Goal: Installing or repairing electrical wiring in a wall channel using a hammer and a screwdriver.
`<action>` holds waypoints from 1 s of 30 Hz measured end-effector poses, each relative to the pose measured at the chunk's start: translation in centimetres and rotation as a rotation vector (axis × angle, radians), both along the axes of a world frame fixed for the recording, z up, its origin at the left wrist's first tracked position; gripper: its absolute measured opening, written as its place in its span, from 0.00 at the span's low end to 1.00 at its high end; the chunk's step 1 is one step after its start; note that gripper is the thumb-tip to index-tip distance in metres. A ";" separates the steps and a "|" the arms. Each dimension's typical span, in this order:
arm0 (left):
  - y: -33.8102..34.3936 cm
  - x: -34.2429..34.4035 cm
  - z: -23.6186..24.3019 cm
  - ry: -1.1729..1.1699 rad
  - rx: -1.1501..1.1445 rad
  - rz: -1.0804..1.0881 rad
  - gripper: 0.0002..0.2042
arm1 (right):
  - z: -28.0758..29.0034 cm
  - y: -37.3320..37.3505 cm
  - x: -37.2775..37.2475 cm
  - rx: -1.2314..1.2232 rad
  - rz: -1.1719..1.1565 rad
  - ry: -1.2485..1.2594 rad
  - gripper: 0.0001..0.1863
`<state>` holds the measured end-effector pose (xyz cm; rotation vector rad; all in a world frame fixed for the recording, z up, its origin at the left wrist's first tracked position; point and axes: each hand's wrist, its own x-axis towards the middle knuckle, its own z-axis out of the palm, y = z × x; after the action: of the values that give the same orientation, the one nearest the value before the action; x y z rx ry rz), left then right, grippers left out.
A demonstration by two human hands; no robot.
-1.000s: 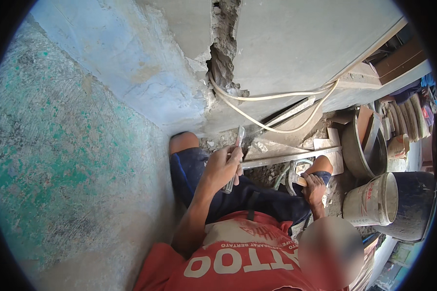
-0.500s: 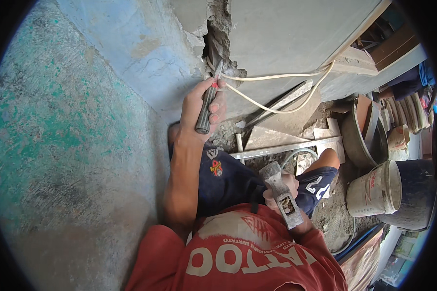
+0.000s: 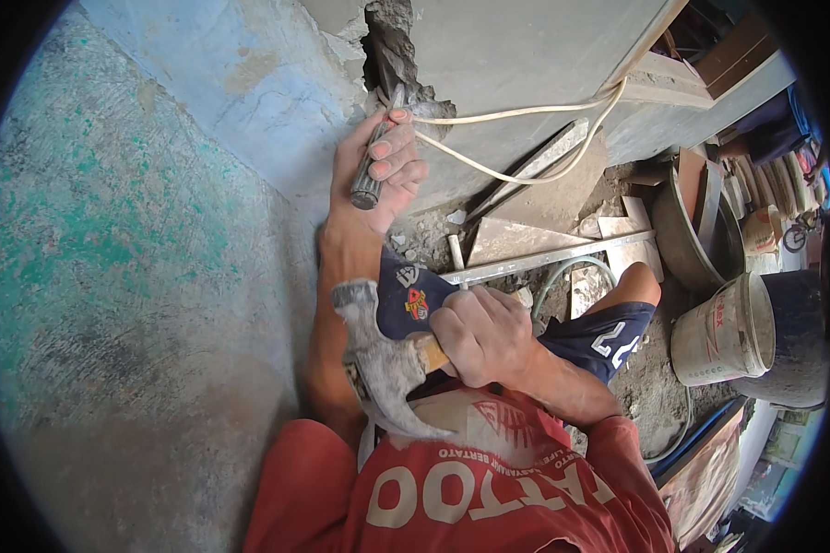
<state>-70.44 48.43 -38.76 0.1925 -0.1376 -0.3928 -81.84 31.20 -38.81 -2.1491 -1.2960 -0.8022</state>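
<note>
My left hand is closed round the dark, ridged handle of a chisel. Its metal blade points up at the broken lower edge of a rough gap in the wall; whether the tip touches the wall is hard to tell. In my right hand is a claw hammer, gripped by its yellowish wooden handle. The worn grey head is held over my lap, below the chisel's butt and apart from it. A cream cable comes out beside the gap and loops to the right.
Broken boards and a long metal bar lie on the rubble-strewn floor ahead. At right stand a large round basin and a dirty white bucket. A blue and green wall borders my left side. Another person is at far right.
My right hand has swung the hammer up and to the left, turning its head toward my left arm. My left hand keeps the chisel at the gap, with its fingers wrapped further round the handle.
</note>
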 end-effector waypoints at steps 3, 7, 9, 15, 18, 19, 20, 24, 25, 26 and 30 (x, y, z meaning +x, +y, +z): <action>0.5 -0.1 -0.2 0.007 0.046 0.001 0.11 | -0.2 0.6 0.7 -0.071 -0.125 0.219 0.18; 0.1 0.1 -0.5 -0.048 0.090 0.037 0.11 | 0.1 0.4 -0.8 -0.017 -0.031 0.070 0.21; -0.1 0.4 -0.6 -0.079 0.051 0.031 0.11 | -1.5 0.6 0.1 0.074 0.048 -0.075 0.20; -0.5 0.7 -1.0 -0.072 0.044 0.070 0.11 | -0.4 0.3 -0.9 -0.002 -0.067 -0.072 0.17; -1.4 1.2 -1.5 -0.092 0.043 0.072 0.11 | -0.9 0.1 1.2 -0.068 -0.103 0.092 0.15; -1.6 1.5 -1.6 -0.146 0.002 0.062 0.12 | -1.7 0.7 2.5 -0.172 -0.285 0.256 0.15; -1.6 1.5 -1.8 -0.148 0.003 0.054 0.12 | -1.7 0.8 2.0 -0.170 -0.293 0.255 0.15; -0.9 1.6 -0.9 -0.129 0.005 0.074 0.12 | -0.6 1.0 -0.4 0.118 0.003 -0.124 0.15; -1.5 1.5 -1.0 -0.125 0.006 0.059 0.11 | -1.6 0.7 0.7 0.137 -0.035 -0.043 0.15; -1.8 1.3 -1.4 -0.118 0.000 0.046 0.11 | -2.5 0.4 2.2 0.157 -0.074 0.037 0.15; -1.3 1.4 -1.1 -0.091 0.056 0.130 0.10 | -1.7 1.0 1.4 0.169 -0.147 0.118 0.11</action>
<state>-69.06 47.17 -39.90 0.2737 -0.2030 -0.2584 -80.39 32.23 -40.49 -2.1384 -0.9843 -0.7992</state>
